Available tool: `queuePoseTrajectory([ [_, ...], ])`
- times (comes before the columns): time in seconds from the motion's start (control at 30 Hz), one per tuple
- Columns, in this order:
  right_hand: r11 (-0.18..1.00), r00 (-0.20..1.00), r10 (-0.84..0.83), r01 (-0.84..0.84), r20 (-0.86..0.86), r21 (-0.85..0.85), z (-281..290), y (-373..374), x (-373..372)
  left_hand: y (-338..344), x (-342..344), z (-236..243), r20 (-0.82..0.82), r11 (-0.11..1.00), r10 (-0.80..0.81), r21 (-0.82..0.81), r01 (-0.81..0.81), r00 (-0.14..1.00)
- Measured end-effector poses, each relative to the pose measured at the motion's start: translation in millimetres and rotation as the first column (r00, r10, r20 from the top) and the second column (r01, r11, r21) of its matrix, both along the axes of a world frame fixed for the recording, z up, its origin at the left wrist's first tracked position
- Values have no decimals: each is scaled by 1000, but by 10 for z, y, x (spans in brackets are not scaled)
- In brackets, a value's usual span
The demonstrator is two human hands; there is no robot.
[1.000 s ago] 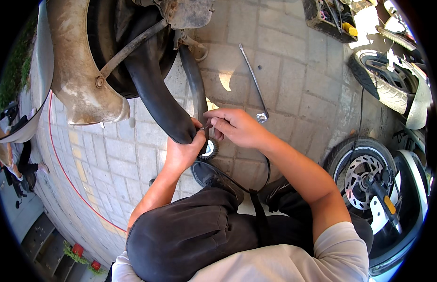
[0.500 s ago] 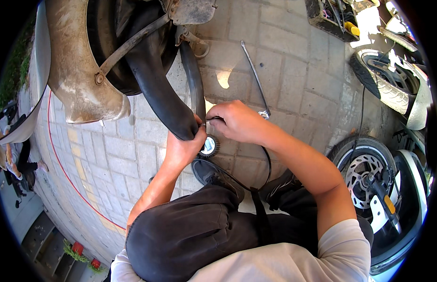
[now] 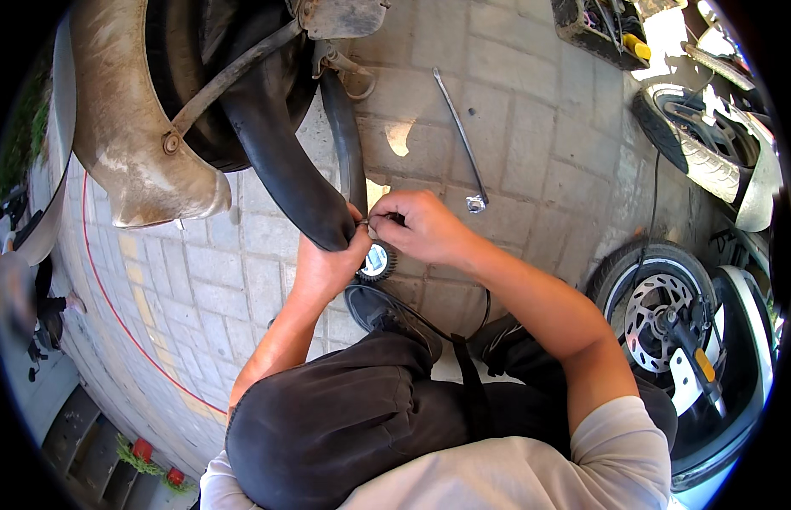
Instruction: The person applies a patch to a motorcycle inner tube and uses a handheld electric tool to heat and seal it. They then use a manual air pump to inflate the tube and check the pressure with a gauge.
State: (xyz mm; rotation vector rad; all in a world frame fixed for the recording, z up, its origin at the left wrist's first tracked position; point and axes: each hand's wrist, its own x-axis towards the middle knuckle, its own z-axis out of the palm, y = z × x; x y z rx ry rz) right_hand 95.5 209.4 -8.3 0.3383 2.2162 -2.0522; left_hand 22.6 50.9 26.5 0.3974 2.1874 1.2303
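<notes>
A black inner tube [image 3: 287, 166] hangs out of the tire [image 3: 179, 102] of a raised wheel and folds down toward me. My left hand [image 3: 325, 263] is closed round the folded end, thumb and fingers at what looks like the valve stem [image 3: 362, 222]. Right beside it, my right hand [image 3: 419, 223] pinches a small dark piece at the stem; the fingers hide most of it. Just below my hands is a round pressure gauge [image 3: 376, 262] with a black toothed edge. A black hose [image 3: 486, 313] curves up from between my feet and passes behind my right forearm.
A long metal lever [image 3: 461, 132] lies on the paving beyond my right hand. A dirty mudguard [image 3: 128, 127] stands at the far left. Spare wheels [image 3: 612, 276] and a toolbox [image 3: 595, 36] are on the right. A thin red hose [image 3: 128, 336] crosses the left paving.
My right hand has shifted slightly left, closer to my left fingers at the stem. The left hand keeps its hold on the tube. A blurred shape appears at the far left edge.
</notes>
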Motion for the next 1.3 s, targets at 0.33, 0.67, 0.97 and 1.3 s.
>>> queuePoseTrajectory([
  [0.33, 989, 995, -96, 97, -10, 112, -28, 98, 65, 1, -19, -20, -7, 998, 29, -57, -29, 1000],
  [0.67, 300, 976, -15, 213, 218, -930, -460, 1036, 273, -307, -113, -399, 203, 944, 305, 66, -323, 931],
  [0.97, 809, 734, -542, 588, 408, 17, -817, 1731, -8, -1162, 18, -965, 92, 828, 387, 404, -389, 918],
  [1.3, 621, 910, -373, 98, 183, 778, -1245, 1700, -218, -1568, 524, -1037, 41, 937, -189, -290, 193, 981],
])
